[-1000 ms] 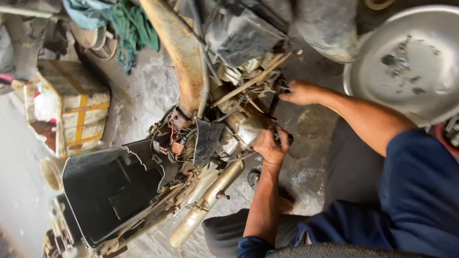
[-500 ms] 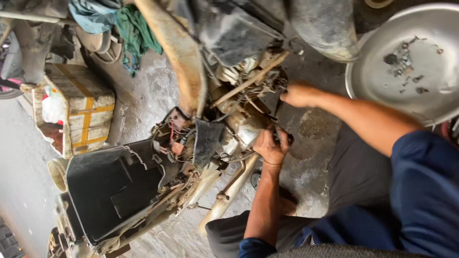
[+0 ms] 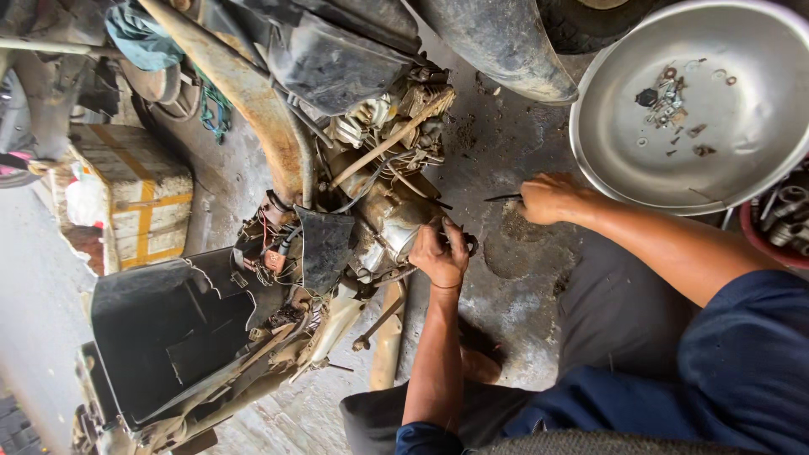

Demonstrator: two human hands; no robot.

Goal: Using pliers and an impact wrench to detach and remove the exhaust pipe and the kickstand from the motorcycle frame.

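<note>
Greasy grey metal engine casing (image 3: 396,223) sits at the stripped motorbike's middle, the left hand (image 3: 440,253) clenched against its near side. The right hand (image 3: 548,198), farther off over concrete, pinches a thin dark tool (image 3: 503,198) pointing toward the casing.

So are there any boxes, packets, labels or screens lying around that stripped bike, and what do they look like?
Box: on the floor left of the bike, blocky, pale and grubby, strapped with yellow bands.
Bag: against the box's left side, crumpled, white with a bit of red.
No screens or signs show.
</note>
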